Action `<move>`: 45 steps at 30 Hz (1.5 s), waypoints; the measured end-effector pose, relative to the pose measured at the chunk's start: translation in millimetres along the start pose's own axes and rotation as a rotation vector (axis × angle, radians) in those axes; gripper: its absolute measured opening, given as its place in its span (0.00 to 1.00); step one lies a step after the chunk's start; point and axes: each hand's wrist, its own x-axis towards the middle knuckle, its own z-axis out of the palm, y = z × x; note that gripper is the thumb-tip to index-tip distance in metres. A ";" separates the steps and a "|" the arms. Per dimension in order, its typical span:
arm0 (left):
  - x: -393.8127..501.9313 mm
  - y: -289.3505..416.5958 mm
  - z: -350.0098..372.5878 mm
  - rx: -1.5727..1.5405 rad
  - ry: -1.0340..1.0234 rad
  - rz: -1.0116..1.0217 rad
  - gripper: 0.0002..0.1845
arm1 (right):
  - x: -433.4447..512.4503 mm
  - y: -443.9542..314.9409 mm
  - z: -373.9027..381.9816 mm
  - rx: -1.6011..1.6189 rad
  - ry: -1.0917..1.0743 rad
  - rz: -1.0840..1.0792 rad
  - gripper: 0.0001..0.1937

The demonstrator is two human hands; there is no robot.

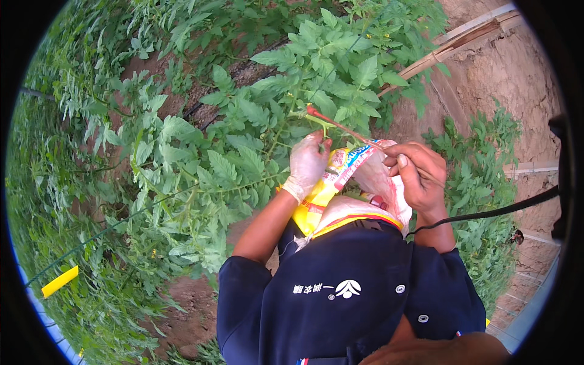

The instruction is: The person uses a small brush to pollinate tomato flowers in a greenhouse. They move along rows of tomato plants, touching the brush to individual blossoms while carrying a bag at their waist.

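My left hand [310,159], in a thin whitish glove, pinches a green tomato plant stem [325,129] between thumb and fingertips. Bare, my right hand [419,173] grips a thin stick [353,132] whose far end carries a red tip [312,110]. That tip is at the stem, just above my left fingers; whether it touches cannot be told. Below both hands, a yellow and white printed sack [318,211] hangs open at the waist. Inside the sack lies a small container with a red label [377,200], partly hidden by its folds.
Dense tomato plants [178,137] fill the left and top. A green string [114,221] runs through them near a yellow strip [60,281]. At right are an earthen wall [506,77], a wooden pole [449,48] and a black cable [492,211] by my right forearm.
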 end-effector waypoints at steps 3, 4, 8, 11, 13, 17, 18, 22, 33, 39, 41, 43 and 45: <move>0.1 -0.2 0.8 0.021 0.034 0.040 0.11 | 0.5 3.8 7.6 -0.020 -0.080 -0.072 0.08; 0.9 -0.9 1.9 0.018 0.035 0.047 0.11 | 2.3 6.6 10.3 -0.015 -0.081 -0.123 0.08; 1.4 -5.2 4.4 0.039 -0.060 0.000 0.11 | -0.3 3.7 7.0 -0.011 -0.111 -0.099 0.08; 0.7 -5.4 5.5 0.027 0.020 0.040 0.11 | -6.0 -3.3 -0.5 -0.016 -0.055 -0.016 0.08; 0.6 -4.1 5.4 0.009 0.029 0.041 0.11 | -7.6 -5.3 -3.8 0.003 -0.002 0.032 0.08; 0.9 -0.9 2.8 0.003 -0.012 0.014 0.12 | -3.7 0.8 0.2 -0.058 -0.044 -0.065 0.09; 0.7 -0.2 2.3 0.016 -0.005 0.020 0.12 | -4.9 0.5 -0.8 -0.044 -0.080 -0.076 0.09; 0.5 0.2 1.9 0.018 0.008 0.032 0.11 | -3.0 7.0 5.9 -0.058 -0.088 -0.115 0.09; 3.3 -3.5 5.0 0.025 0.028 0.068 0.09 | -8.5 -1.9 -4.7 -0.110 -0.066 -0.087 0.08; 6.3 -1.8 1.8 0.009 -0.039 0.021 0.10 | -0.1 3.6 4.1 -0.090 -0.072 -0.128 0.08; 7.4 -1.6 0.4 -0.021 -0.058 0.004 0.11 | 3.1 8.3 9.4 -0.089 -0.095 -0.144 0.07; 7.5 -1.1 -0.2 -0.017 -0.035 0.028 0.10 | 2.3 10.6 10.4 -0.094 -0.123 -0.134 0.07; 7.8 -0.3 0.4 -0.003 -0.019 0.059 0.09 | 1.5 12.6 10.3 -0.115 -0.137 -0.118 0.07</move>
